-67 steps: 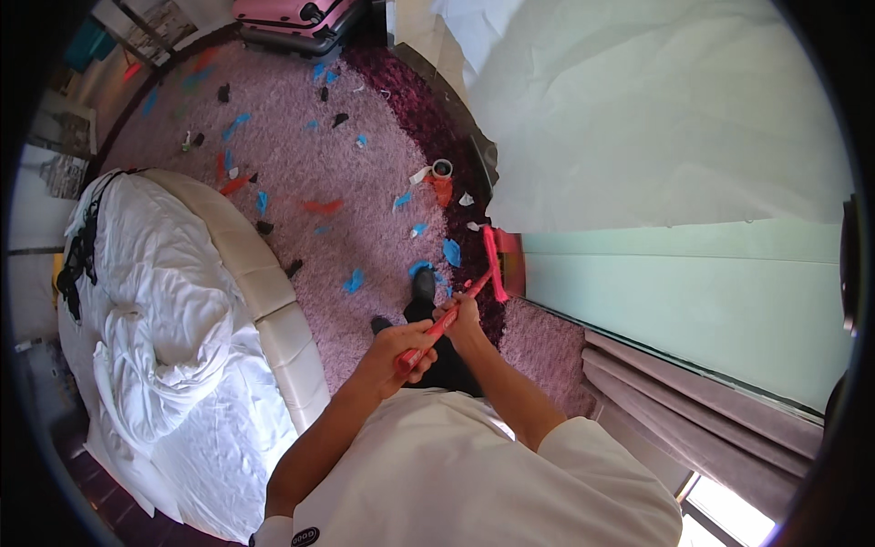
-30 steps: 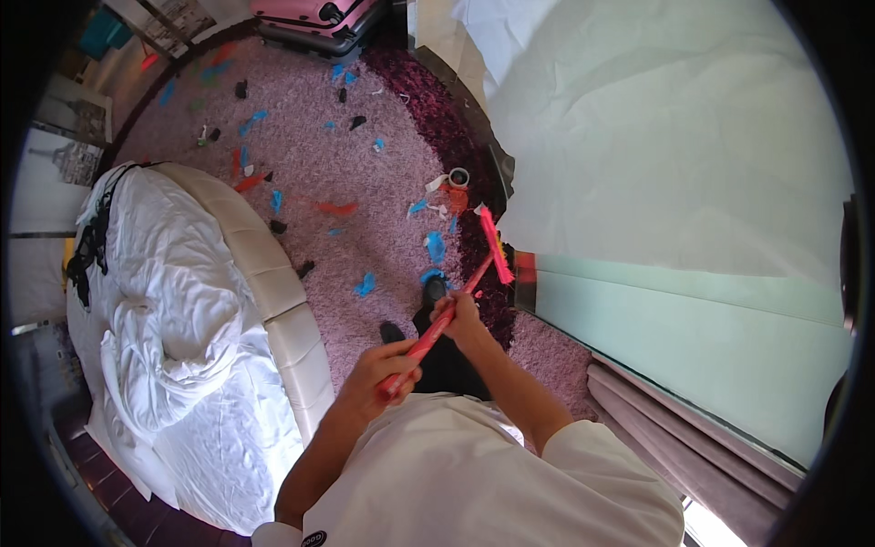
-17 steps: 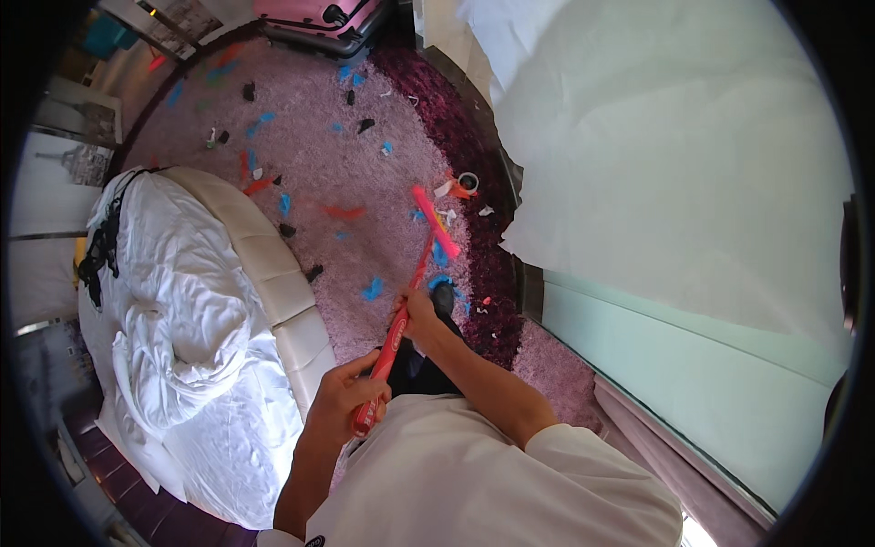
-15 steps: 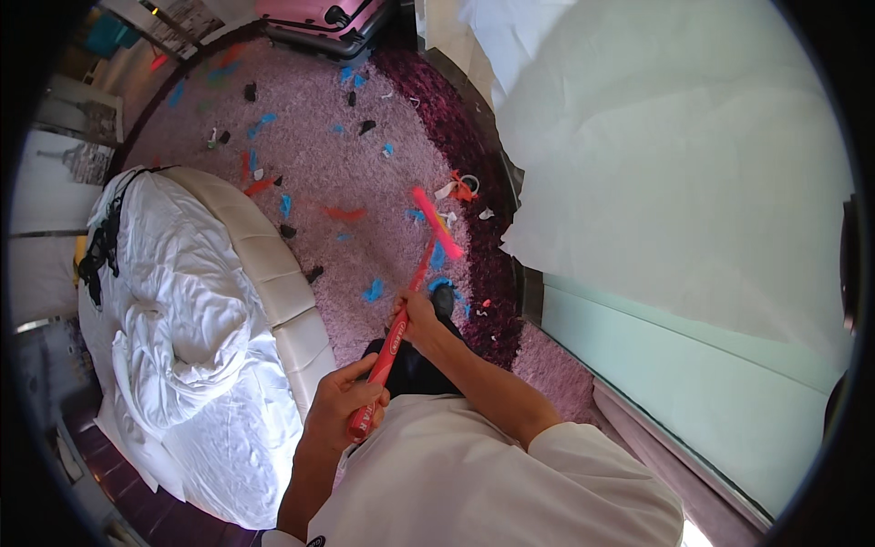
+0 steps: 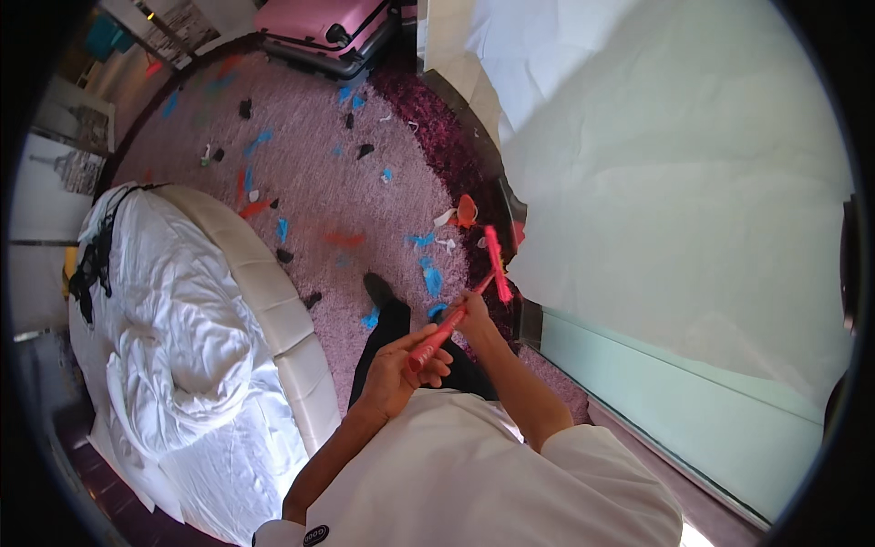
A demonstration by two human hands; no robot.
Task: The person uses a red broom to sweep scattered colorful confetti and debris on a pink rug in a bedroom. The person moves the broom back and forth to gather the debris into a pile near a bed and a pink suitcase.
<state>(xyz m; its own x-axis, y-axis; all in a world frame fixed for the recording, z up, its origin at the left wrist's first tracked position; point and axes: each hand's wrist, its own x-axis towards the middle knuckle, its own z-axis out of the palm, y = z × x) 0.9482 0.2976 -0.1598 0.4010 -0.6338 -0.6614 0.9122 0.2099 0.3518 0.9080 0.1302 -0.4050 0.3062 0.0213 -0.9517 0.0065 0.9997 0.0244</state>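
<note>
My right hand is closed around the shaft of a red broom. My left hand grips the broom near its top end, close to my body. The broom's narrow pink-red head is over the dark purple border of the carpet, on the right side. Just left of that head lie a blue scrap and a small white scrap. Beyond them is an orange-red piece.
Several blue, black and red scraps are scattered over the pinkish carpet. A cream-edged bed with rumpled white sheets stands on the left. At the far end is a pink suitcase. A pale sheet-covered panel runs along the right.
The broom and both hands have moved right, taking the broom head from the pink carpet to its dark border. My left foot now shows ahead on the carpet.
</note>
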